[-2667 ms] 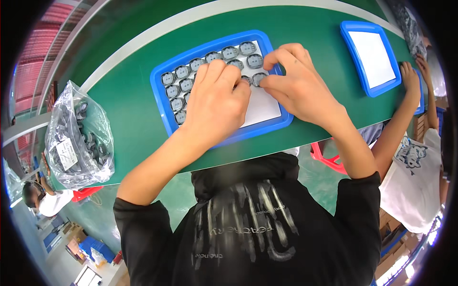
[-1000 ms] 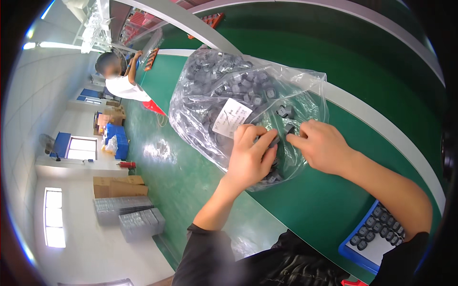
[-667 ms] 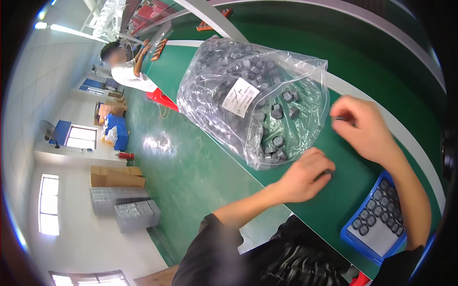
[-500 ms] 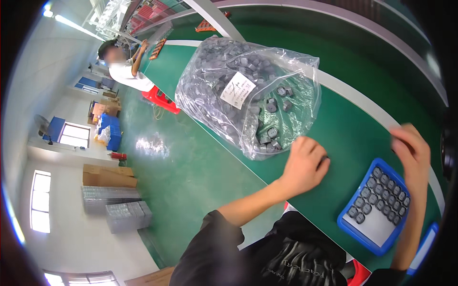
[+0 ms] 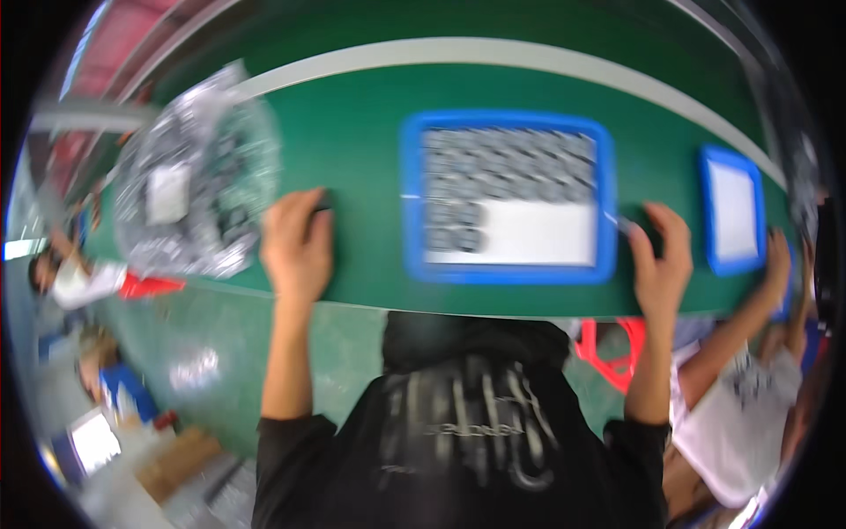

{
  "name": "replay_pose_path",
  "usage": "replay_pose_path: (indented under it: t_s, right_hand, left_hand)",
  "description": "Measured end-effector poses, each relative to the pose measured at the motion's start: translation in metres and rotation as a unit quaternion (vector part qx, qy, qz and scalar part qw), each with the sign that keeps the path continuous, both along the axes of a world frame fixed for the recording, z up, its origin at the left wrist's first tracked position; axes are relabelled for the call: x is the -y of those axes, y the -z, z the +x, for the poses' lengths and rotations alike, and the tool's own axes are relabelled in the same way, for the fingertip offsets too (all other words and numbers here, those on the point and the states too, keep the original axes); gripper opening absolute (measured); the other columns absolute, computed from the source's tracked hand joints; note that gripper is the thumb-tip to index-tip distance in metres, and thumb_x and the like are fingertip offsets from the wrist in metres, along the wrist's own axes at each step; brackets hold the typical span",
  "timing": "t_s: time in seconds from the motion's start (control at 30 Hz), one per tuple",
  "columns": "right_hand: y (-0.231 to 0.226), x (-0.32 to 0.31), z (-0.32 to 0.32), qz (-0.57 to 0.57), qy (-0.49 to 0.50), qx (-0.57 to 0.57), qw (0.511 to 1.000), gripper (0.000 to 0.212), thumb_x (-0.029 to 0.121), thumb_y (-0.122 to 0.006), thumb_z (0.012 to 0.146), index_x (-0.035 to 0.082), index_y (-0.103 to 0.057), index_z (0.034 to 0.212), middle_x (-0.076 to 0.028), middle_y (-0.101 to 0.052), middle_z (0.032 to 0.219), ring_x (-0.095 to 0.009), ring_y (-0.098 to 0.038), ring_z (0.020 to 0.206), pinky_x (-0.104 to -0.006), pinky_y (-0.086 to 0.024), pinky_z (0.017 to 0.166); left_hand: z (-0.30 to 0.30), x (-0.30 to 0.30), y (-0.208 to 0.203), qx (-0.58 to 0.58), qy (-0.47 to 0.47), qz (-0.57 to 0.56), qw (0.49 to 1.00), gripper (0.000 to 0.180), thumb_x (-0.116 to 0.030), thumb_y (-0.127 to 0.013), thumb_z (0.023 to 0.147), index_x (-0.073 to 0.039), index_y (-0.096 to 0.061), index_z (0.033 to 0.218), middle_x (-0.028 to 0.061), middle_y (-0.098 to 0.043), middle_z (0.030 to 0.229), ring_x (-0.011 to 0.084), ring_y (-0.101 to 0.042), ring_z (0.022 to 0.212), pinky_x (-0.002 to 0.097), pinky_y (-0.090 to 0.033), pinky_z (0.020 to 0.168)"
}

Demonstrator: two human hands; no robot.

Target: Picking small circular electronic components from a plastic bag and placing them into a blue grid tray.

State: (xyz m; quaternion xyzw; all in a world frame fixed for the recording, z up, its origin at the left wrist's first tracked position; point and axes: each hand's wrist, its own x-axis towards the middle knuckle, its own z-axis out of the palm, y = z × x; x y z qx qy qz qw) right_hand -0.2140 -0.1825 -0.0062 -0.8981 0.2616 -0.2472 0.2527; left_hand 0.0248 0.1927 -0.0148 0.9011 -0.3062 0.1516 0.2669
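My left hand (image 5: 298, 247) is closed with a small dark grey part (image 5: 324, 202) pinched between thumb and fingers, above the table just right of the clear plastic bag (image 5: 145, 220). The bag holds many similar grey parts and carries a white label (image 5: 168, 194). To the right, a blue-rimmed tray (image 5: 412, 229) has grey parts (image 5: 507, 163) in rows across its far half, with several more at its near left. White lining shows in the rest. My right hand (image 5: 663, 264) pinches something small and blurred at the tray's right edge; its kind is unclear.
A second blue tray (image 5: 709, 212) with a white lining lies farther right on the green table (image 5: 352, 115). Close by on the right sits a person in white (image 5: 749, 414). Another person (image 5: 84, 278) is at the far left. A red stool (image 5: 612, 353) stands below the table edge.
The view has swung right and levelled, so the bag now appears at the left and the tray near the middle. Both hands remain closed; the neighbour on the right has come into view.
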Motion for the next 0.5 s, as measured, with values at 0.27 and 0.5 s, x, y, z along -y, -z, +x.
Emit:
replay_pose_path:
  t_s: [0.27, 0.5]
  right_hand:
    - [0.002, 0.01, -0.031, -0.11, -0.089, -0.028, 0.99, 0.035, -0.001, -0.074, 0.08, 0.004, -0.072, 0.114, -0.01, -0.066, 0.119, -0.032, -0.059, 0.112, -0.0406, -0.049, 0.095]
    - [-0.005, 0.009, -0.019, -0.11, -0.151, -0.013, 0.982, 0.026, 0.001, -0.077, 0.079, 0.004, -0.074, 0.105, -0.009, -0.066, 0.12, -0.032, -0.057, 0.112, -0.0415, -0.048, 0.095]
  left_hand:
    - [0.0, 0.008, 0.006, -0.005, 0.034, 0.017, 0.999, 0.024, 0.003, -0.071, 0.088, -0.001, -0.075, 0.111, 0.0095, -0.068, 0.113, 0.0255, -0.063, 0.101, 0.0342, -0.051, 0.089]
    - [0.006, -0.011, -0.013, -0.007, 0.089, 0.08, 0.993, 0.024, 0.005, -0.069, 0.089, 0.003, -0.072, 0.112, 0.0121, -0.067, 0.107, 0.0281, -0.064, 0.1, 0.035, -0.052, 0.087]
